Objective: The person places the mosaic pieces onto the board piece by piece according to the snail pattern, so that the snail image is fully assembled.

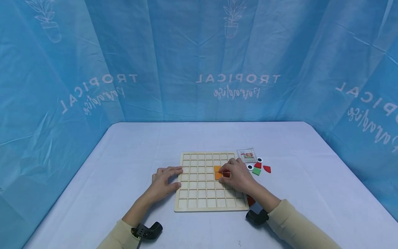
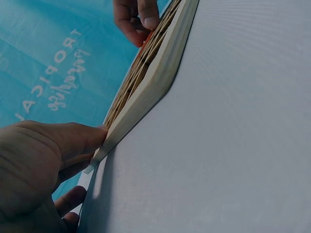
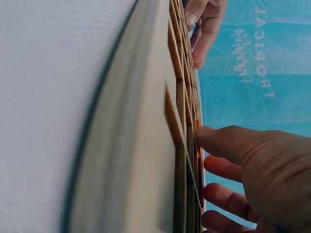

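A pale wooden grid board (image 1: 197,204) lies on the table. My left hand (image 1: 163,181) rests along its left edge, thumb and fingers spread apart and touching the rim. Over the right part of the board is my right hand (image 1: 237,176), fingertips down by an upper orange tile (image 1: 216,168) and a lower orange tile (image 1: 218,176). Both tiles look seated in cells. Under the palm a dark red tile (image 1: 227,174) shows partly. In the right wrist view, the thumb (image 3: 214,138) touches the board near orange, with the other fingers spread.
Beyond the right hand lie a printed picture card (image 1: 247,155), two round eye pieces, a green piece (image 1: 256,171) and red pieces, one being a red rounded piece (image 1: 267,169). Another dark red piece (image 1: 250,200) sits by the board's right edge, partly behind the wrist.
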### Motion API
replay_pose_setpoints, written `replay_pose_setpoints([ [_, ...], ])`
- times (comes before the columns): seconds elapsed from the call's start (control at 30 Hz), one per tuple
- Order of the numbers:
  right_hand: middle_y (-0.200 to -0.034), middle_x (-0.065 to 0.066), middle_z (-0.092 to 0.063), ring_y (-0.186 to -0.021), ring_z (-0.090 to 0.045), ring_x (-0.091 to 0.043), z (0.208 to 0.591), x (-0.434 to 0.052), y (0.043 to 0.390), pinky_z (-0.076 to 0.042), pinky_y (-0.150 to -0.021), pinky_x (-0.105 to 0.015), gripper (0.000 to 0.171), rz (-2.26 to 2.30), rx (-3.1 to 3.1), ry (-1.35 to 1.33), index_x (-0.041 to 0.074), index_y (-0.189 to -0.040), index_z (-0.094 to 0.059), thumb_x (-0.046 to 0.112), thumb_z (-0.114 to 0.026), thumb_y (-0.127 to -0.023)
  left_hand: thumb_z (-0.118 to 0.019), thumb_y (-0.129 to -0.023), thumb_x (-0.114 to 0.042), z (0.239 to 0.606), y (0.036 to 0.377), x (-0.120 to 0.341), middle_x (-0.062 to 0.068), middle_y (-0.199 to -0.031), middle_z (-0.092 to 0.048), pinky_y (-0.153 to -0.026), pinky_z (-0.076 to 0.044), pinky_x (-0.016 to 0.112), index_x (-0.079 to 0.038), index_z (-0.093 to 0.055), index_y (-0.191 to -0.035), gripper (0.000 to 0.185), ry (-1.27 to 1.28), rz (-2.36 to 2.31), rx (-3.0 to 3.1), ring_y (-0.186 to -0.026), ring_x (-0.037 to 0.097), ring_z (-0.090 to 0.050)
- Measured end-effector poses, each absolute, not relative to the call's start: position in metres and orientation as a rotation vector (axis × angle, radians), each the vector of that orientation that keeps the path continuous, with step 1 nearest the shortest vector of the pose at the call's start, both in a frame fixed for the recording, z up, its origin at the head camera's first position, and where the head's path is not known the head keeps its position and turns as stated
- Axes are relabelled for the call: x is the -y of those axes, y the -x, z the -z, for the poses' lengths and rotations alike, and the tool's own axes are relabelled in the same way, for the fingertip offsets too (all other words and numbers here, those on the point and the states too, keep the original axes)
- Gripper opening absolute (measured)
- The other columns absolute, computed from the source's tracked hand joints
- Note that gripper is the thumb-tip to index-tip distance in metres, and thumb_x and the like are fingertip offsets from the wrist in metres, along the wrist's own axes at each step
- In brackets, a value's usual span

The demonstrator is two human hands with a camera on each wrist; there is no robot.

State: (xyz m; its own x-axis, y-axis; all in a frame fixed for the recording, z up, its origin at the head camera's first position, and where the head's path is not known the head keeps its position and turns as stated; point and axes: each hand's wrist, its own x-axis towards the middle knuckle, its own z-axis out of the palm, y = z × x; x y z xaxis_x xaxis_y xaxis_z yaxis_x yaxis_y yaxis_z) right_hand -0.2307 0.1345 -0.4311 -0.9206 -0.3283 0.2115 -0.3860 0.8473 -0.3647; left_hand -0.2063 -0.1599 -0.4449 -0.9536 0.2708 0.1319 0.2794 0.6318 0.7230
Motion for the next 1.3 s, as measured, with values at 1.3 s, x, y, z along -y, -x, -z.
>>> replay_pose_setpoints([
  [1.3,-0.105,-0.018,-0.058,-0.1,-0.043,-0.033,0.428,-0.264,0.241,-0.039,-0.072,-0.039,0.033,-0.568,2.999,-0.153,0.014,-0.107,-0.072,0.026,-0.076,-0.076,-0.069,-0.082,-0.016,0.445,0.206,0.16,-0.001,-0.139,-0.052,-0.093,-0.018,0.045,-0.012,-0.059,-0.127,0.046,0.465,1.248,2.835,-0.117,0.024,-0.034],
])
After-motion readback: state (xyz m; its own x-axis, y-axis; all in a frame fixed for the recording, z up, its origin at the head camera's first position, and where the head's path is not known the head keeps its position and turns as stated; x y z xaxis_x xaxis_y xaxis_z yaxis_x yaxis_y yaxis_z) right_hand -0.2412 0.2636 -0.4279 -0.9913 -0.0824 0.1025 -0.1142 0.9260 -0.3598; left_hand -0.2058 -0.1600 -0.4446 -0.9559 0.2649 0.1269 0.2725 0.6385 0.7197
